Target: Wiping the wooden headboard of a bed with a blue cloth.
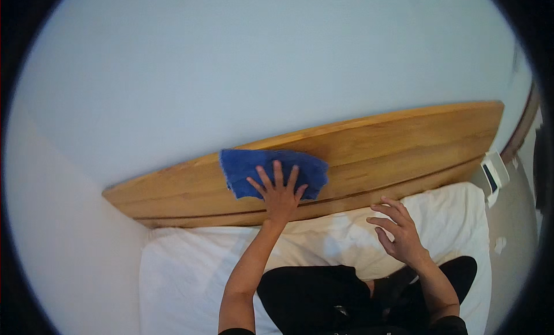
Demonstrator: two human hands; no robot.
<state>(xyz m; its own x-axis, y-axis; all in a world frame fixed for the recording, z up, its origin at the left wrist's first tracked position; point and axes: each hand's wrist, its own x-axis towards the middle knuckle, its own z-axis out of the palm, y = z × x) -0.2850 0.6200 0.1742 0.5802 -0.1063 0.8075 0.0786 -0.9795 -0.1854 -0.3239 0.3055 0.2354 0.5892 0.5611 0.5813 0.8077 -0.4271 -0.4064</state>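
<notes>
My left hand lies flat with spread fingers on a blue cloth, pressing it against the face of a wooden headboard. The cloth is spread out, its upper left corner near the headboard's top edge. My right hand hovers with bent, parted fingers over the white bed sheet, a little below the headboard's lower edge, and holds nothing.
Behind the headboard rises a pale blue wall, and a white wall stands at the left. A white holder with a dark object is beside the headboard's right end. My black-clad legs rest on the bed.
</notes>
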